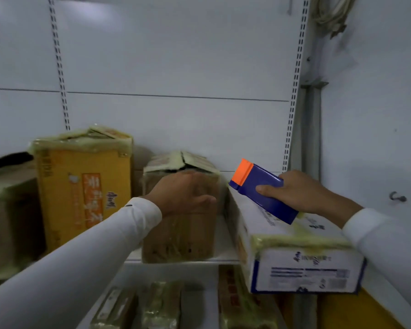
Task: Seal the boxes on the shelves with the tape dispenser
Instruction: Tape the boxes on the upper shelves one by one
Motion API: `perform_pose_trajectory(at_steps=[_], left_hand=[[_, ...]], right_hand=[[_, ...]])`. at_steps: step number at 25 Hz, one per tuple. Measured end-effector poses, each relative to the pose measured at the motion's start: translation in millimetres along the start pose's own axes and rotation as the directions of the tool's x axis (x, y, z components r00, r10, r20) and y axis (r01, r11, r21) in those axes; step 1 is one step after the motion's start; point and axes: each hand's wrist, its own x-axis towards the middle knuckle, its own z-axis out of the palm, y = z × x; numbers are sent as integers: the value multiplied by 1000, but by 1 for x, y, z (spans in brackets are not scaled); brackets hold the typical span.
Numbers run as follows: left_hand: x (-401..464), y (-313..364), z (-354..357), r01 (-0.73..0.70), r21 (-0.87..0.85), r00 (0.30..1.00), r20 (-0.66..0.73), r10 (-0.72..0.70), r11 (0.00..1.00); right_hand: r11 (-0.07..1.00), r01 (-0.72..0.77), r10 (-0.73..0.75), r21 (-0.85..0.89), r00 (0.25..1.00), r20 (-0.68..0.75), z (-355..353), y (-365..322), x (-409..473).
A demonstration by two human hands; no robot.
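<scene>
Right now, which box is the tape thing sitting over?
The white box on the right. The right hand holds the dispenser over it.

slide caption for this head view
Left hand steadies brown box; right hand holds tape dispenser over white box.
</scene>
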Motion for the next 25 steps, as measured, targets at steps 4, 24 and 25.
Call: perform_pose_trajectory(at_steps=[4,24,25], left_hand=[[14,-49,-17,-36,-12,983,-179,34,999],[44,-67,-10,-34,13,989,142,32,999],[45,-57,-9,-21,42,993,121,16,999]], right_hand=[[999,38,-38,13,999,-31,15,-35,21],[977,27,-35,210,999,35,-39,-10,31],[978,39,-51,205,997,55,-34,-11,33]])
